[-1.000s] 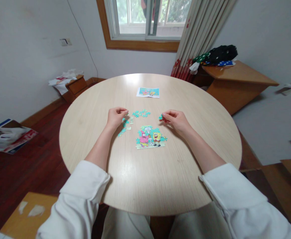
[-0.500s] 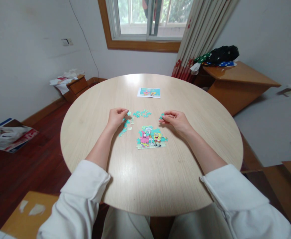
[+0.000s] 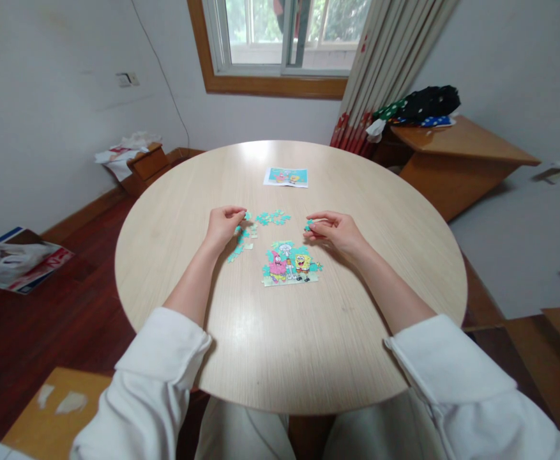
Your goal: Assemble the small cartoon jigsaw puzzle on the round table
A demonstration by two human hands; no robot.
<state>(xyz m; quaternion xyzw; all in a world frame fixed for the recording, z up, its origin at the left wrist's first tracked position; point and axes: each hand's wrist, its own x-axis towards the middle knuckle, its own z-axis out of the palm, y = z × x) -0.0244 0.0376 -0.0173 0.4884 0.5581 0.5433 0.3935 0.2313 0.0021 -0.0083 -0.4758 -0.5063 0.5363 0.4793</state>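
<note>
Part-built puzzle (image 3: 289, 265) on the table (image 3: 280, 345), long axis running left to right, top pointing toward the window (image 3: 255, 38), straight bottom edge on the near side, right hand (image 3: 340, 231) with its grip pinching a teal piece (image 3: 308, 225), left hand (image 3: 223, 223) at loose pieces (image 3: 240, 244), cannot tell whether its grip pinches one.

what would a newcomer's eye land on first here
Probably the partly assembled cartoon puzzle, bright pink, yellow and teal near the middle of the pale round table. Just beyond it, loose pieces lie between the left hand and the right hand. Farther back on the table is a printed picture in similar colours.
</note>
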